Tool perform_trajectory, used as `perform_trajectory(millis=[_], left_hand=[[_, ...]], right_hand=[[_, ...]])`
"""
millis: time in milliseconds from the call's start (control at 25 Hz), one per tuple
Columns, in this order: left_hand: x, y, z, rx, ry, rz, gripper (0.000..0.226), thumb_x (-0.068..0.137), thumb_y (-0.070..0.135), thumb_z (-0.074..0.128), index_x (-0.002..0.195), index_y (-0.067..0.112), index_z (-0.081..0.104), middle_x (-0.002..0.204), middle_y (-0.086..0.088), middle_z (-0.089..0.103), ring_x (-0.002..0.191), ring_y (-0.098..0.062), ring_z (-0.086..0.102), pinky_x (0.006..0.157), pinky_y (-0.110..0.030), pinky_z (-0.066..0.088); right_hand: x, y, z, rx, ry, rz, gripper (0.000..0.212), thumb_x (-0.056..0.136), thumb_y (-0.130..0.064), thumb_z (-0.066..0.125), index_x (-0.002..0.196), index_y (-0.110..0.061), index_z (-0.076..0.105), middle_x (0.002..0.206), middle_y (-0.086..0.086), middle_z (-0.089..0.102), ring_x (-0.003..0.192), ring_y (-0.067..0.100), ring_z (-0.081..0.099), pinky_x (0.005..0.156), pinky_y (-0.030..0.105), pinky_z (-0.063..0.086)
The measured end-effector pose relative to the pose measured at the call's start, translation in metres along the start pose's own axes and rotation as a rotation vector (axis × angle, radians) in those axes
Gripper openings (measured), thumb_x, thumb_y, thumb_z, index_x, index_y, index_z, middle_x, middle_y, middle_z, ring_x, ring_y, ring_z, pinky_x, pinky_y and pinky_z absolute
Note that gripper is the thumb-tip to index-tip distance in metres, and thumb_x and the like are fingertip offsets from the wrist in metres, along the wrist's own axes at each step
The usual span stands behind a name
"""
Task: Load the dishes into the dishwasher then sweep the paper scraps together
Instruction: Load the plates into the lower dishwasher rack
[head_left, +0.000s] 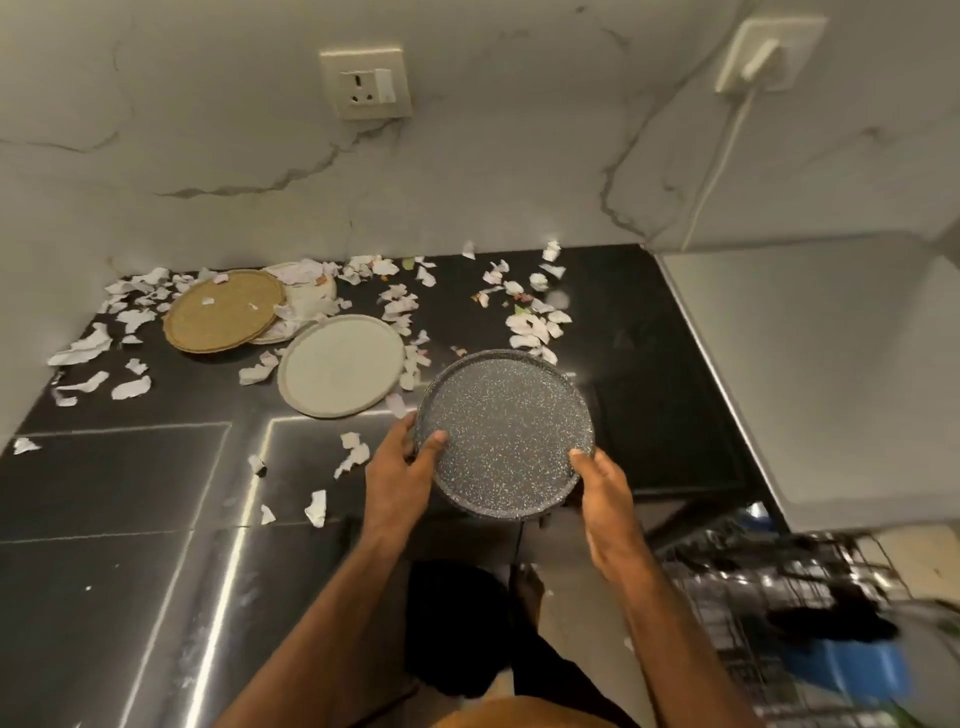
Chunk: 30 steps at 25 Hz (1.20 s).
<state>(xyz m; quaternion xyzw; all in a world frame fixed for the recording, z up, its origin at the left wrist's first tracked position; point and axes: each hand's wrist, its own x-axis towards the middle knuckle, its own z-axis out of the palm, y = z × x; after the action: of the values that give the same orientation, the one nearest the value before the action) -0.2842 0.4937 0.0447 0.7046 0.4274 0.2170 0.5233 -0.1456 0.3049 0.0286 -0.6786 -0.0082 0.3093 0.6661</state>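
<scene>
Speckled dark plate is hanging in the air over the front edge of the worktop, and both hands are gripping it. The left hand is pinching the near-left rim, thumb on top and fingers curling under, and the right hand is doing likewise at the near-right rim. The dishwasher rack is sitting low to the right, blurred and holding some items, so a careless swing down is likely risking a knock against its wires; a tilt may be letting the smooth face slide from under the thumbs. Four plates are showing: this one, plus a tan plate, a white plate lying partly under it, and a pale grey plate. Paper scraps are lying scattered, too many to count.
</scene>
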Motion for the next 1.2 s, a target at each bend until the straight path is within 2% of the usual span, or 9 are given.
perform_trajectory(millis=[120,320,440,560,680,840,960,1040,1200], left_hand=[[-0.038,-0.009,0.027,-0.051,-0.134,0.015,0.04,0.094,0.038,0.075,0.133,0.035,0.065,0.113,0.014,0.076,0.108,-0.006,0.072,0.097,-0.045,0.059],[-0.101,0.009,0.086,-0.106,-0.406,0.079,0.043,0.095,0.023,0.075,0.136,0.03,0.065,0.111,0.012,0.078,0.104,-0.007,0.074,0.098,-0.04,0.058],[-0.122,0.024,0.129,-0.091,-0.536,0.064,0.043,0.093,0.017,0.077,0.132,0.032,0.067,0.107,0.006,0.079,0.103,-0.012,0.075,0.099,-0.043,0.057],[-0.152,0.042,0.192,-0.011,-0.668,0.121,0.043,0.088,0.02,0.082,0.126,0.038,0.071,0.109,0.004,0.079,0.104,-0.012,0.074,0.099,-0.041,0.058],[-0.194,0.052,0.252,0.075,-0.821,0.223,0.04,0.091,0.019,0.08,0.128,0.032,0.07,0.11,0.01,0.078,0.1,-0.001,0.073,0.095,-0.028,0.059],[-0.253,0.051,0.327,0.228,-0.957,0.376,0.031,0.091,0.015,0.075,0.115,0.032,0.067,0.107,0.014,0.076,0.096,0.005,0.07,0.093,-0.031,0.06],[-0.301,0.05,0.376,0.328,-1.085,0.438,0.027,0.094,0.013,0.07,0.117,0.026,0.064,0.1,0.014,0.073,0.085,0.015,0.066,0.073,-0.012,0.056],[-0.329,0.047,0.403,0.386,-1.174,0.476,0.025,0.098,0.014,0.067,0.12,0.023,0.063,0.097,0.017,0.069,0.086,0.02,0.063,0.07,-0.004,0.05],[-0.372,0.037,0.452,0.45,-1.317,0.447,0.033,0.096,0.018,0.068,0.126,0.033,0.062,0.103,0.013,0.074,0.094,0.007,0.07,0.085,-0.02,0.059]], right_hand=[[-0.046,0.03,-0.049,-0.053,0.138,0.016,0.022,0.109,-0.028,0.056,0.122,-0.018,0.071,0.113,-0.005,0.078,0.112,0.013,0.071,0.089,0.026,0.051],[-0.121,0.064,-0.136,-0.109,0.337,0.133,0.031,0.106,-0.045,0.057,0.125,-0.025,0.069,0.117,-0.003,0.075,0.108,0.017,0.071,0.095,0.044,0.056],[-0.151,0.076,-0.182,-0.05,0.449,0.201,0.017,0.107,-0.033,0.059,0.111,-0.021,0.07,0.107,0.004,0.078,0.093,0.02,0.075,0.073,0.037,0.061],[-0.186,0.087,-0.23,-0.013,0.604,0.204,0.009,0.106,-0.026,0.061,0.112,-0.024,0.068,0.109,-0.001,0.075,0.098,0.018,0.072,0.087,0.04,0.059],[-0.213,0.099,-0.274,0.042,0.721,0.212,0.024,0.105,-0.027,0.063,0.128,-0.023,0.065,0.115,-0.008,0.072,0.104,0.014,0.07,0.097,0.04,0.056],[-0.23,0.11,-0.331,0.175,0.724,0.189,0.03,0.105,-0.03,0.063,0.134,-0.025,0.059,0.124,-0.002,0.07,0.111,0.017,0.07,0.101,0.04,0.057],[-0.221,0.115,-0.375,0.264,0.664,0.189,0.042,0.101,-0.047,0.065,0.137,-0.025,0.065,0.124,-0.001,0.073,0.107,0.017,0.073,0.088,0.032,0.06],[-0.212,0.113,-0.405,0.311,0.656,0.188,0.046,0.096,-0.058,0.068,0.13,-0.028,0.07,0.122,-0.002,0.075,0.109,0.019,0.074,0.094,0.039,0.062],[-0.203,0.125,-0.46,0.314,0.739,0.206,0.034,0.094,-0.051,0.073,0.111,-0.022,0.076,0.103,0.001,0.08,0.097,0.02,0.077,0.092,0.046,0.064]])
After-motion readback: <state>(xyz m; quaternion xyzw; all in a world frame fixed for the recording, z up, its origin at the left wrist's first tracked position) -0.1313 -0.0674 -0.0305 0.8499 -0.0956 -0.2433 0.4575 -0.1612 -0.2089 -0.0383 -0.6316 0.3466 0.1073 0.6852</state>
